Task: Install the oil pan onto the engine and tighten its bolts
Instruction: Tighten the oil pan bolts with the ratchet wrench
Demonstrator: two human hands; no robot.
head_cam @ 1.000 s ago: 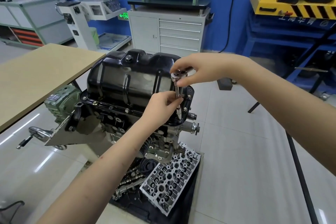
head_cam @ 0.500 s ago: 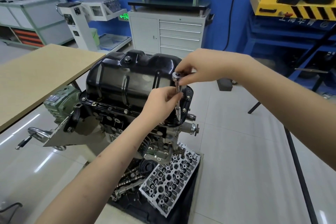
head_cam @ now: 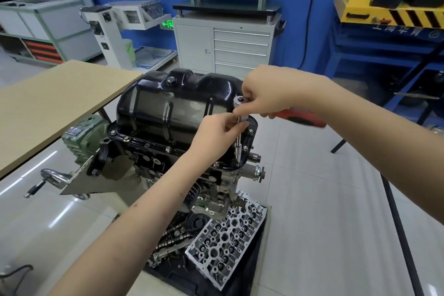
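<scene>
Oil pan [head_cam: 177,108] sitting upside down on top of the engine [head_cam: 168,170], black and shiny, with ribs down its side and a drain plug [head_cam: 170,80] near its top. Long way running from near left to far right. Flat rim [head_cam: 149,145] lying on the engine all round, with small silver bolts [head_cam: 168,149] along it.

Ratchet [head_cam: 240,101] standing at the right end of the oil pan, silver head up, thin extension bar [head_cam: 238,138] pointing straight down to the rim corner. Socket [head_cam: 237,153] at the bottom of the bar, just above the rim; bolt under it too hidden to tell. Red handle [head_cam: 300,116] sticking out to the right of the oil pan, blurry.

Right hand [head_cam: 266,90] curled round the ratchet head and the start of the handle. Left hand [head_cam: 216,132] pinching the bar just under the head with fingertips [head_cam: 242,124] and thumb.

Below the oil pan, on the floor: black tray [head_cam: 192,276] holding a silver cylinder head [head_cam: 228,238] and camshafts [head_cam: 173,238] beside it.

Left of the oil pan: tan table [head_cam: 55,103]. Behind the oil pan: grey drawer cabinet [head_cam: 225,48]. Far right of the oil pan: blue rack [head_cam: 384,60] with a yellow machine [head_cam: 389,7] on top.
</scene>
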